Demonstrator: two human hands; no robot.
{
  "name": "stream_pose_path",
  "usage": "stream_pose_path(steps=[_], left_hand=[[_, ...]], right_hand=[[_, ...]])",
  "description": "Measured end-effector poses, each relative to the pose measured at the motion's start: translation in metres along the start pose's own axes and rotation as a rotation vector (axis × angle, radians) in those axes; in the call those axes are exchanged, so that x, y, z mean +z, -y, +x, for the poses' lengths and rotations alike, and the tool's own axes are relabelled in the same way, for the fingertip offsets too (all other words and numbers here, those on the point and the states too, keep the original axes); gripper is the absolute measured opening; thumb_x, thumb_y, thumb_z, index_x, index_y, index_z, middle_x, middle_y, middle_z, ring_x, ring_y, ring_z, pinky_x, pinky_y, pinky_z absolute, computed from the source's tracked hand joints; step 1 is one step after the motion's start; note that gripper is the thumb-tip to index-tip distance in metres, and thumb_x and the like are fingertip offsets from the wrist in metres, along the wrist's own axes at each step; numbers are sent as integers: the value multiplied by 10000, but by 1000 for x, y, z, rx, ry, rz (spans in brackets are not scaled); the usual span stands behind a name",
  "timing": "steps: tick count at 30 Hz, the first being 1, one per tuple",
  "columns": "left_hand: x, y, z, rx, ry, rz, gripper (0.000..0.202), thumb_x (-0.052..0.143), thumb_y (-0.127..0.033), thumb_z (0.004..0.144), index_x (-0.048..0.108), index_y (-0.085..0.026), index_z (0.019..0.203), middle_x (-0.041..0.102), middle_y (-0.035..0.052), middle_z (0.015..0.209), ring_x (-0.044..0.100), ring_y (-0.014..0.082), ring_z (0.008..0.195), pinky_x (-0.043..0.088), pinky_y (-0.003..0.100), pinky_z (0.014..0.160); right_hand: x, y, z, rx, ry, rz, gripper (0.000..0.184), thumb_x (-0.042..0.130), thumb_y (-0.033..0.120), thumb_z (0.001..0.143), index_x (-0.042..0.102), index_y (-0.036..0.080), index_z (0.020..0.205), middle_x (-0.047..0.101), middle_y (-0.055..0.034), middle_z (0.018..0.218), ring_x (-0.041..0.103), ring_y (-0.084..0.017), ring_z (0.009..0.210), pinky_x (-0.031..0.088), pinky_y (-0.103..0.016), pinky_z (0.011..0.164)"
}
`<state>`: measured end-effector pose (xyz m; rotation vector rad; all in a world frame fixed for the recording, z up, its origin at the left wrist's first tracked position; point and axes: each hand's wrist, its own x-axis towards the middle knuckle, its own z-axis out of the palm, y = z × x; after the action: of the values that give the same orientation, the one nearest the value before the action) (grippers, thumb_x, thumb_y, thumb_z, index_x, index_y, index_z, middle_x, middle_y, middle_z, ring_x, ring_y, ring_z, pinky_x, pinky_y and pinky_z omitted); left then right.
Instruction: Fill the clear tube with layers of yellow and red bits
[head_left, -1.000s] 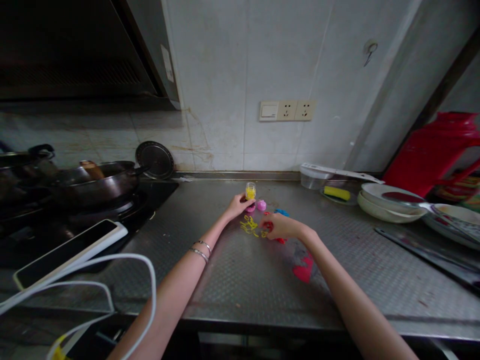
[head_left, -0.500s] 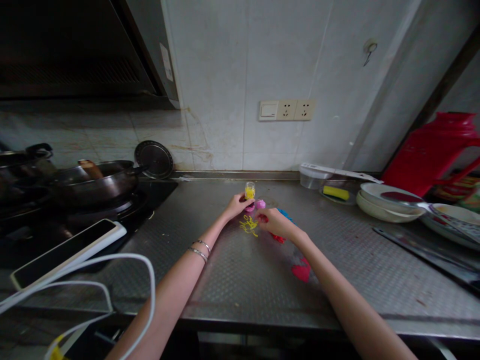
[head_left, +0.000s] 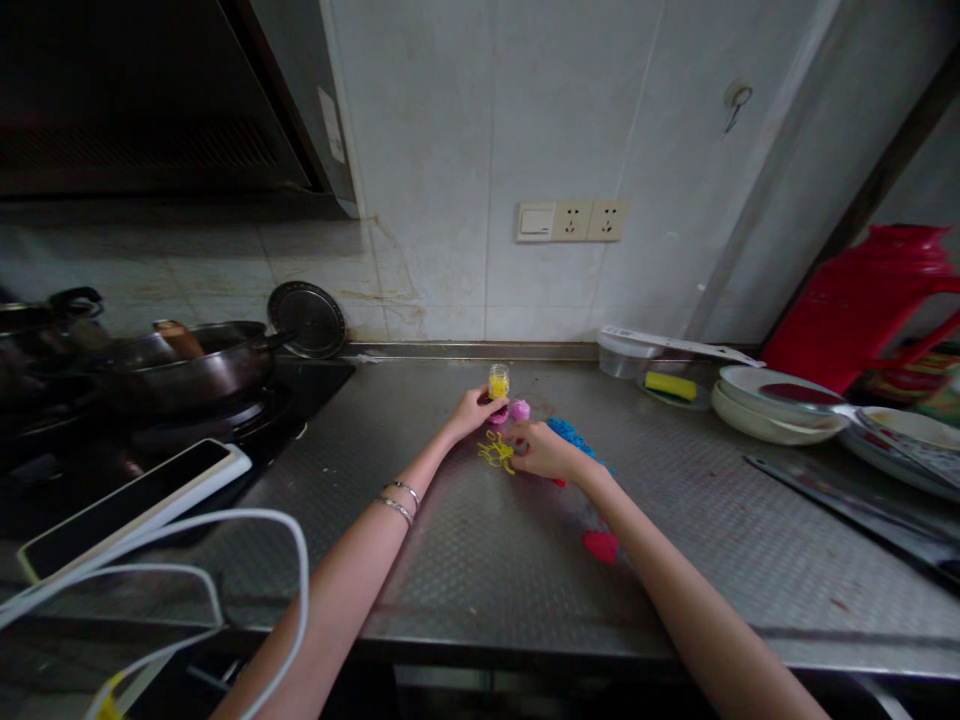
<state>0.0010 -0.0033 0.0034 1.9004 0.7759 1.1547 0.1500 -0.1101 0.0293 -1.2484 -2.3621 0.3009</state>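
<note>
A small clear jar (head_left: 499,382) with yellow bits inside stands at the back middle of the counter. My left hand (head_left: 474,412) is closed around its lower part. A pink piece (head_left: 498,415) shows just under those fingers, and a pink round object (head_left: 520,409) lies to the right. In front of the jar is a loose pile of thin yellow rubber bands (head_left: 495,451). My right hand (head_left: 546,452) reaches the pile's right edge, fingertips pinched together on the bands. Blue bands (head_left: 571,436) lie behind this hand; a bit of red bands (head_left: 559,482) shows under it.
A red piece (head_left: 601,546) lies beside my right forearm. On the left are a pan (head_left: 187,370) on the stove, a white-edged device (head_left: 135,510) and white cables (head_left: 300,560). Bowls (head_left: 772,415), a knife (head_left: 847,510) and a red thermos (head_left: 847,310) occupy the right.
My right hand has lowered slightly towards me, onto the yellow bands, uncovering more of the blue bands. My left hand stays at the jar.
</note>
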Motion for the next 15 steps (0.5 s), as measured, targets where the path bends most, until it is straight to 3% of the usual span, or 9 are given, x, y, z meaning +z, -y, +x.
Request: stream_pose_path(steps=[7, 15], left_hand=[[0, -1, -1, 0, 11, -1, 346, 592, -376, 701, 599, -98, 906, 643, 72, 858, 569, 153, 770, 435, 257, 718], [0, -2, -1, -18, 2, -16, 336, 603, -365, 691, 601, -101, 900, 642, 70, 849, 569, 157, 768, 442, 260, 710]], right_hand=[[4, 2, 1, -2, 77, -121, 108, 507, 98, 674, 607, 137, 658, 598, -29, 676, 491, -105, 612, 342, -199, 580], [6, 5, 0, -35, 72, -179, 181, 483, 132, 756, 657, 157, 793, 639, -68, 829, 559, -152, 781, 386, -229, 715]])
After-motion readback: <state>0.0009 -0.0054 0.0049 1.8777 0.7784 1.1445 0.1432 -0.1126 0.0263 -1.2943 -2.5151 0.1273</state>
